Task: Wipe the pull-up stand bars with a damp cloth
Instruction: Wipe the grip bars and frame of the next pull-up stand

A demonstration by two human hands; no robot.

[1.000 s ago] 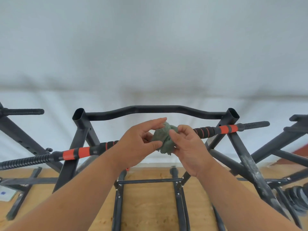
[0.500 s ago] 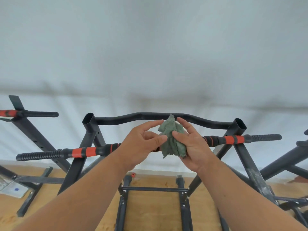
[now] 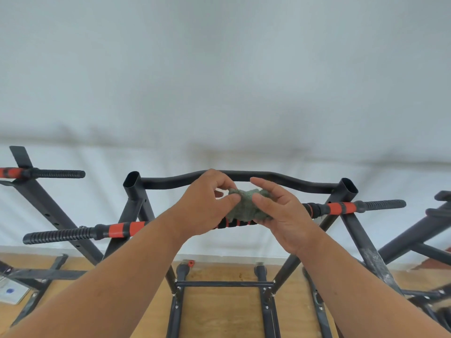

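A black pull-up stand stands in front of me, with a curved top bar (image 3: 292,180) and a lower grip bar (image 3: 117,229) with orange and black grips. A bunched grey-green cloth (image 3: 246,204) is held between both hands, just above the middle of the grip bar and in front of the top bar. My left hand (image 3: 207,203) pinches the cloth's left side with thumb and fingers. My right hand (image 3: 283,213) holds its right side, fingers partly spread. The cloth hides part of the grip bar.
Another black stand (image 3: 36,191) is at the left and a third stand (image 3: 419,230) at the right. The stand's legs and crossbar (image 3: 224,284) rest on a wooden floor (image 3: 219,313). A white wall (image 3: 219,81) is behind. A small paper (image 3: 11,292) lies at lower left.
The cloth hung open and taller between my fingers; now it is bunched wider and lower, close to the grip bar. Both hands moved slightly forward and the view tilted.
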